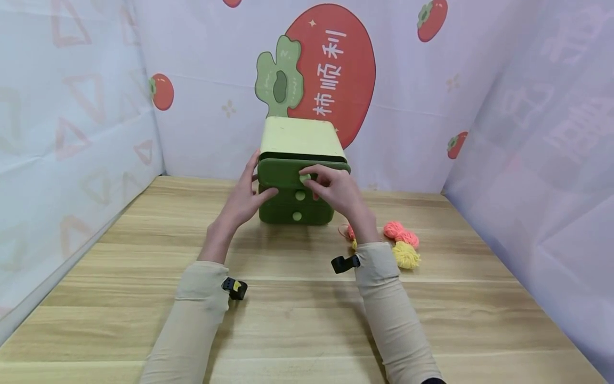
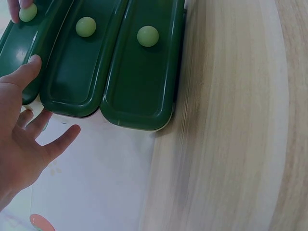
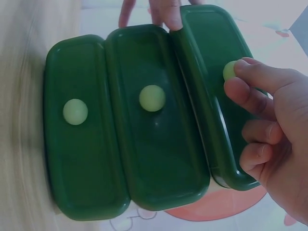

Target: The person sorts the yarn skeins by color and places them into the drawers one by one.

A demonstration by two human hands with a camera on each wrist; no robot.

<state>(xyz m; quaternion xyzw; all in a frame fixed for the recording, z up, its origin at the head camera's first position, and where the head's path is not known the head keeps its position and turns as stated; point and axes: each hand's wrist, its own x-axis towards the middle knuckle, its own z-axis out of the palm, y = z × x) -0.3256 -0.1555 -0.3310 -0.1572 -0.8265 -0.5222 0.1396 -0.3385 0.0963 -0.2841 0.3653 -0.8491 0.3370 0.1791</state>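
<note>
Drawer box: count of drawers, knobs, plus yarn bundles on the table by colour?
Green drawers: 3
Pale green knobs: 3
Pink yarn bundles: 1
Yellow yarn bundles: 1
Total: 8
More yarn may be hidden behind the right hand.

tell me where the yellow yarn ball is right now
In the head view the yellow yarn ball lies on the wooden table, just right of the right forearm, directly in front of the pink yarn and right of the green drawer box.
</note>
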